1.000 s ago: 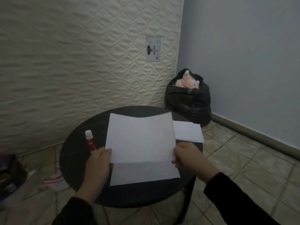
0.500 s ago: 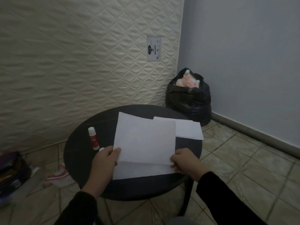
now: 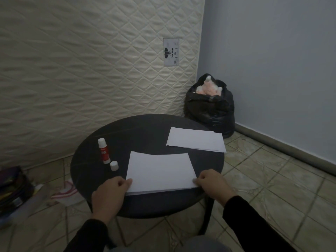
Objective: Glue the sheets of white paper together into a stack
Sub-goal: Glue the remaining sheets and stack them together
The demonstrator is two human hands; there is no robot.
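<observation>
A white sheet (image 3: 160, 170) lies flat on another sheet at the near side of the round black table (image 3: 145, 131); a thin strip of the lower sheet shows along the near edge. My left hand (image 3: 109, 194) pinches the sheet's near left corner, and my right hand (image 3: 212, 185) pinches its near right corner. More white paper (image 3: 196, 141) lies at the table's far right. An uncapped red and white glue stick (image 3: 104, 151) stands at the left, its white cap (image 3: 114, 165) beside it.
A quilted mattress (image 3: 91, 70) leans against the wall behind the table. A black rubbish bag (image 3: 209, 110) sits in the corner at the right. Books and a cloth (image 3: 63, 191) lie on the tiled floor at the left.
Both hands have lowered the raised sheet onto the sheet on the table, so it now lies flat. The paper at the far right is uncovered.
</observation>
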